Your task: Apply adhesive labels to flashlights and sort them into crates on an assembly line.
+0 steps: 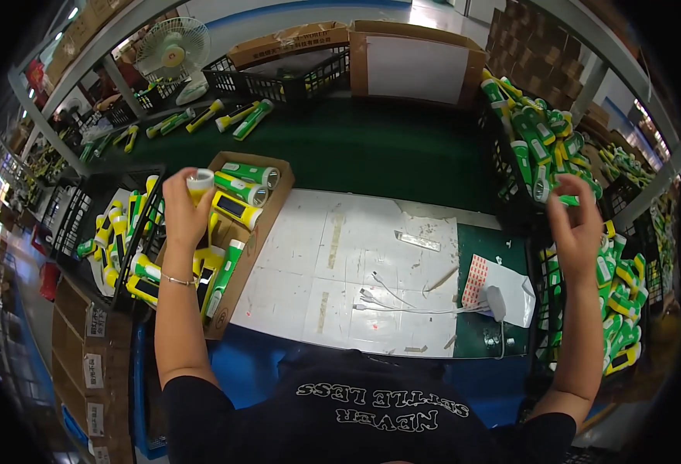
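Observation:
My left hand [186, 213] is closed round a flashlight [200, 182], its white head up, over a shallow cardboard box [265, 224]. Inside that box lie green-and-white and yellow flashlights, among them a yellow one [236, 209] with a dark panel. At the right, my right hand [578, 232] is raised by a black crate [503, 158] heaped with green and yellow flashlights [537, 127]. Its fingers are curved and apart; green shows in the gap between them, and whether the hand touches a flashlight there is hard to make out.
Between my arms is a white work surface [340, 263] with a white multi-plug charging cable [425, 311] and a red-dotted sheet [476, 280]. More crated flashlights [619, 301] stand at right and flashlights [112, 232] at left. Loose flashlights [253, 120] and a fan [173, 56] are farther back.

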`<move>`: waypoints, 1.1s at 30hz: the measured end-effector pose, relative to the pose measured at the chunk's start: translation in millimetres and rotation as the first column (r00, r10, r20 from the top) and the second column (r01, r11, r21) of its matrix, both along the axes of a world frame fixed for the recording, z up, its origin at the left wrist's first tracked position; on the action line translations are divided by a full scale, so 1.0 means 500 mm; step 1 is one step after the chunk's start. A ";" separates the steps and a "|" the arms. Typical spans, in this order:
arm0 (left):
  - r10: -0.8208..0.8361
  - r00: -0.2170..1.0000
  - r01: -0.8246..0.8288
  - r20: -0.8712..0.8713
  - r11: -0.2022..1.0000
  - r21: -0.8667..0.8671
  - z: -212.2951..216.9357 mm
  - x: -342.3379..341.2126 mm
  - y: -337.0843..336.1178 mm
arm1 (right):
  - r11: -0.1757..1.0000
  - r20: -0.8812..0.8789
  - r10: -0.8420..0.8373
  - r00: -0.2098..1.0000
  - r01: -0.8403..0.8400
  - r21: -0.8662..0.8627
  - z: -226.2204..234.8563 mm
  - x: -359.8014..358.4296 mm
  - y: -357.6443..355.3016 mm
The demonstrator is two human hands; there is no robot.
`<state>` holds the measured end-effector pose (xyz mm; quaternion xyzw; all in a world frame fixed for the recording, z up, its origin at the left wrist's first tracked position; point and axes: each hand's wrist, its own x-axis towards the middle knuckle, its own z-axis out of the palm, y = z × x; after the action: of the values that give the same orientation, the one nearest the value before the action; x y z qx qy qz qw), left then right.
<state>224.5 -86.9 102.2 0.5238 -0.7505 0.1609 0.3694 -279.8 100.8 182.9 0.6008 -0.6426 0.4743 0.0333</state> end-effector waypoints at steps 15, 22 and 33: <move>0.371 -0.195 0.981 -0.908 0.085 -0.176 -0.135 -0.433 0.144 | 0.510 0.995 0.003 0.097 -0.856 0.082 -0.303 0.274 -0.032; 0.657 -0.160 0.985 -0.737 0.156 -0.075 -0.176 -0.490 0.173 | 0.873 0.017 0.170 0.985 -0.159 0.460 -0.292 0.283 0.032; 0.721 0.029 0.999 -0.693 -0.050 -0.010 -0.190 -0.480 0.194 | 0.890 0.299 0.155 0.942 -0.265 0.372 -0.312 0.244 0.072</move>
<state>-15.4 10.0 7.2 0.2785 -0.2050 -0.8994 0.2675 -157.6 136.9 27.1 0.5932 -0.6565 0.4058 -0.2291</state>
